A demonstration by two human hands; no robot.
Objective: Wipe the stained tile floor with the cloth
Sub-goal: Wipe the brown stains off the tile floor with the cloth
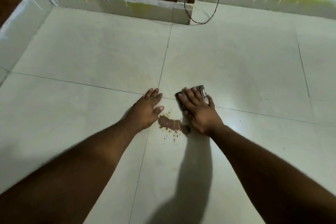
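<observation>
The right hand (198, 110) lies flat with spread fingers on the dark cloth (201, 91), pressing it on the tile floor (91, 51). The left hand (148, 108) is open, palm down, holding nothing. Between both hands, near the wrists, is the brown stain (171, 123).

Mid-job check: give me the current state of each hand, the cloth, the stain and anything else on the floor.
left hand: empty, flat on the tile beside the stain.
right hand: fingers spread, pressing the cloth down.
cloth: dark, flat on the floor, mostly under the palm.
stain: brown, wet-looking, with crumbs scattered around it, not yet wiped.
wire: loose loop by the wall corner.
</observation>
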